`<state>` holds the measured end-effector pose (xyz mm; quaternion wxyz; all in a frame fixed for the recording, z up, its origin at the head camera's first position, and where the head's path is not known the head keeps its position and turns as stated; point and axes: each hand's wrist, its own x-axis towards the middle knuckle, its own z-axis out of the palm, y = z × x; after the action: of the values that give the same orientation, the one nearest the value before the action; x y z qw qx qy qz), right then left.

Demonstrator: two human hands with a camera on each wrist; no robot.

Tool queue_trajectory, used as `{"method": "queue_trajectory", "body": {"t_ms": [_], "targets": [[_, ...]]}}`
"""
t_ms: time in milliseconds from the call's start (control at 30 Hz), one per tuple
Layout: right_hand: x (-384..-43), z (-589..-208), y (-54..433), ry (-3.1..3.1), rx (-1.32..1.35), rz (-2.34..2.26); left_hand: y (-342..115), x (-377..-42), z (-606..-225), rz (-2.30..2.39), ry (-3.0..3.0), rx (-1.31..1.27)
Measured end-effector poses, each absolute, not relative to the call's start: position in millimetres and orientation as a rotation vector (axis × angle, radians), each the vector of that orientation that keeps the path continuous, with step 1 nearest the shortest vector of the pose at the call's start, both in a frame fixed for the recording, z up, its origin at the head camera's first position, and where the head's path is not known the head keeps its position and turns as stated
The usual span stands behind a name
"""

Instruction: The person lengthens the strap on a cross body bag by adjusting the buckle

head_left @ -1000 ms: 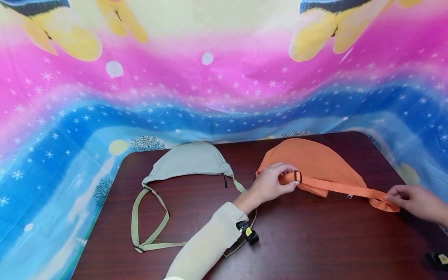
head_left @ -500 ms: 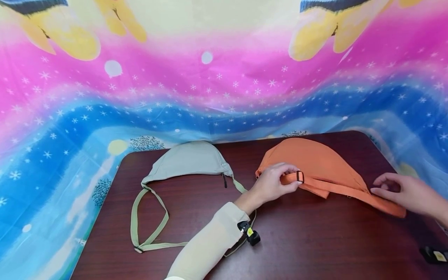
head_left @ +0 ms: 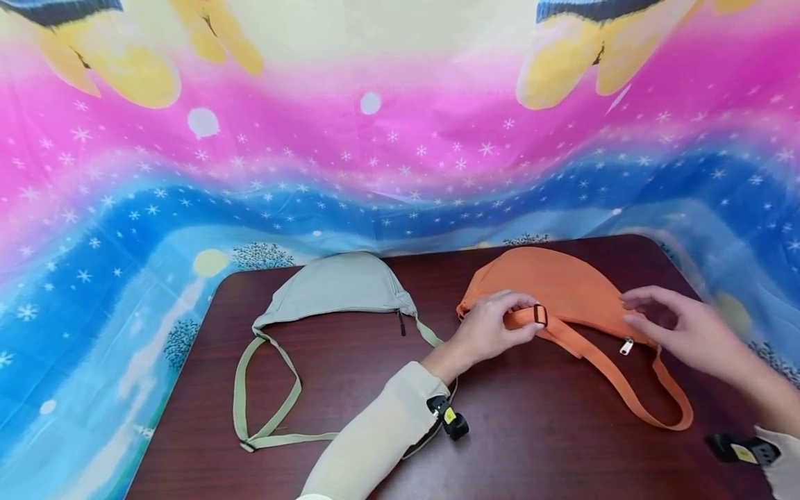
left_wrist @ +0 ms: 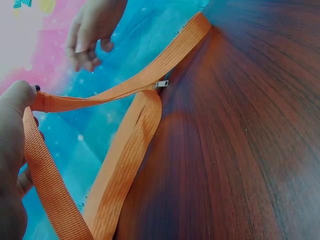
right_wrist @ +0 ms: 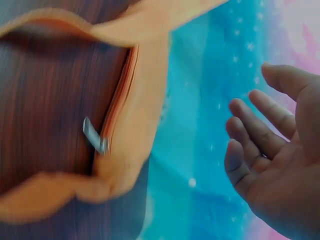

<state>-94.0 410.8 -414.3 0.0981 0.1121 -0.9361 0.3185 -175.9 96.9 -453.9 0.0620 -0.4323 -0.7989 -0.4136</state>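
Observation:
An orange crescent-shaped bag [head_left: 544, 278] lies on the right part of the table in the head view. Its orange strap [head_left: 615, 378] loops down in front of it. My left hand [head_left: 490, 326] pinches the strap beside a dark buckle [head_left: 540, 316], in front of the bag's left end. Over the bag's right end hovers my right hand [head_left: 694, 330], fingers loosely bent and holding nothing. In the right wrist view, that hand [right_wrist: 280, 150] stands apart from the bag. A metal zipper pull [head_left: 626, 346] hangs near the bag's right corner.
A pale grey-green bag [head_left: 340, 285] lies to the left, its light green strap [head_left: 240, 389] spread in front. My left forearm crosses part of that strap. Behind the dark wooden table [head_left: 550, 444] hangs a colourful printed cloth [head_left: 375, 160].
My right hand has let go of the strap and moved left and up, over the bag's right end. The strap's right part has dropped into a loop. My left hand keeps its pinch, shifting slightly right.

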Motion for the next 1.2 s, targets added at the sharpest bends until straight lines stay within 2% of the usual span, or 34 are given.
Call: {"method": "queue_trajectory", "body": {"t_ms": [200,400,1200], "targets": [[-94.0,-412.9,380.8,-2.741,0.328,1.08,100.2,-174.5,-453.8,-1.262,-2.403,-1.295],[-98.6,-420.7,361.3,-2.665,0.458,1.066,102.7,-173.5,-453.6,-1.268,-2.404,-1.268],[-107.2,-434.4,328.5,-2.618,0.483,1.245,105.8,-172.2,-453.1,-1.314,-2.394,-1.26]]}}
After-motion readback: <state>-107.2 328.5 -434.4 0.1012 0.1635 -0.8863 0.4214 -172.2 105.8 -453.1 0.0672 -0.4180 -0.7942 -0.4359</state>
